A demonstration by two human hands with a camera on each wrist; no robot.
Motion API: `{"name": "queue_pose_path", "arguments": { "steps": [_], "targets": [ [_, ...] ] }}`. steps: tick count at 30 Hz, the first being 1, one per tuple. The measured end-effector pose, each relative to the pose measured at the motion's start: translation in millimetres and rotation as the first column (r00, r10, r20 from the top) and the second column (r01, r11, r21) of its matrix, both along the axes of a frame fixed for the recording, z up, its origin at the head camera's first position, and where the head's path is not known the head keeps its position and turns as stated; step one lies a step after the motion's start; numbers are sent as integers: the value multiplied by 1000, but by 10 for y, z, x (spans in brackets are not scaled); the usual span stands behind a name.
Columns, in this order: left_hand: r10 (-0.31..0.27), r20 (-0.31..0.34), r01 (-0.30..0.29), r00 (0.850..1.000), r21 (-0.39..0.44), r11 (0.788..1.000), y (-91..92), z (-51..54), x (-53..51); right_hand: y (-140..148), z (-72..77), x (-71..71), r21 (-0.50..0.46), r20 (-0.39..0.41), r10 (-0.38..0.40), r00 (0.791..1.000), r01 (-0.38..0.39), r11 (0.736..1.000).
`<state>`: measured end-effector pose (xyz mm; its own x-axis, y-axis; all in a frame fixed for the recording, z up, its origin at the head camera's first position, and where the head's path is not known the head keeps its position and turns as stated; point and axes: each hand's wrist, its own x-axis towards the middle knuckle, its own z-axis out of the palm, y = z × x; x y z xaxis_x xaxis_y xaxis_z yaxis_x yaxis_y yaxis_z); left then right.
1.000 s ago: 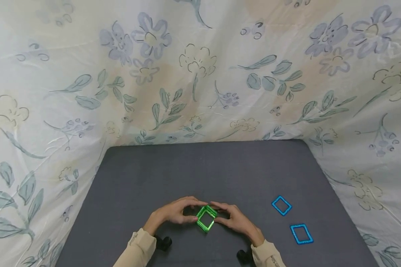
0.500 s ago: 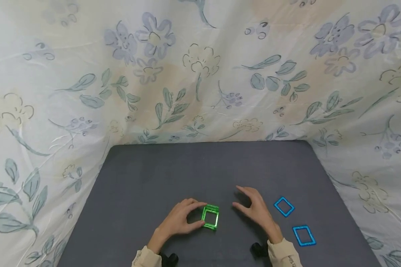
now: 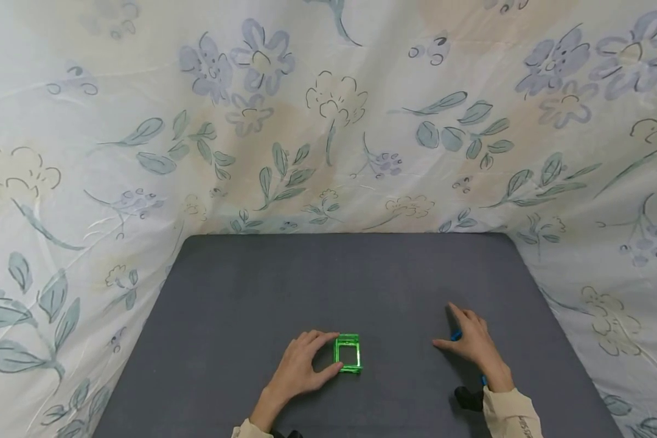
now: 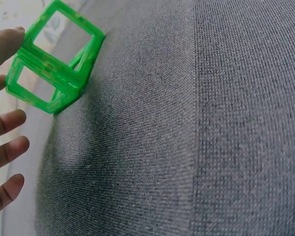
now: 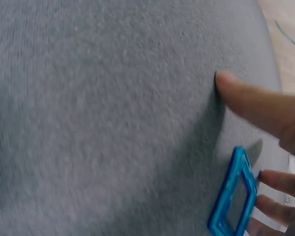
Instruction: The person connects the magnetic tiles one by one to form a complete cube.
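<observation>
A green box shape of magnetic tiles stands on the grey table at the centre. My left hand holds its left side, with thumb and index finger at two corners. In the left wrist view the green tiles show open square windows, and the other fingers are spread clear of them. My right hand hovers at the right with thumb and fingers apart, holding nothing. It largely covers a blue magnetic tile. In the right wrist view a blue tile lies beside the fingertips, below the thumb.
A second blue tile is mostly hidden by my right wrist. The grey table ends at a floral curtain at the back and sides. A black wrist-worn piece sits by the right cuff.
My right hand has let go of the green tiles and moved right, over the blue tiles. The green box has turned slightly and now sits squarer, with my left hand still at it.
</observation>
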<state>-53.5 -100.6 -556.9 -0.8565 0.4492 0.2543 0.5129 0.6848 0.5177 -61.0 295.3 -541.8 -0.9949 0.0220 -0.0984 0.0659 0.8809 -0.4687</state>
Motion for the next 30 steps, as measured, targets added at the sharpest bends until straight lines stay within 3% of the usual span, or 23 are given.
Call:
{"name": "queue_pose_path", "arguments": {
  "steps": [4,10,17,23,26,30],
  "targets": [
    [7,-1,-7,1000,-3,1000,8,-10,8,71,43,20,3,22,-4,1000,4,1000],
    [6,19,-5,1000,-15,1000,13,-3,16,185,127,66,20,127,-56,990,54,998],
    [15,40,-14,999,-17,1000,15,13,15,239,175,102,48,148,-69,987,63,997],
    [14,58,-12,998,-22,1000,12,45,5,289,184,68,54,190,-36,981,26,998],
    [15,63,-13,998,-27,1000,11,59,1,325,146,60,40,183,-4,983,-4,999],
    [14,68,-12,998,-26,1000,14,69,-2,342,81,82,8,118,3,993,-4,1000]
  ]
}}
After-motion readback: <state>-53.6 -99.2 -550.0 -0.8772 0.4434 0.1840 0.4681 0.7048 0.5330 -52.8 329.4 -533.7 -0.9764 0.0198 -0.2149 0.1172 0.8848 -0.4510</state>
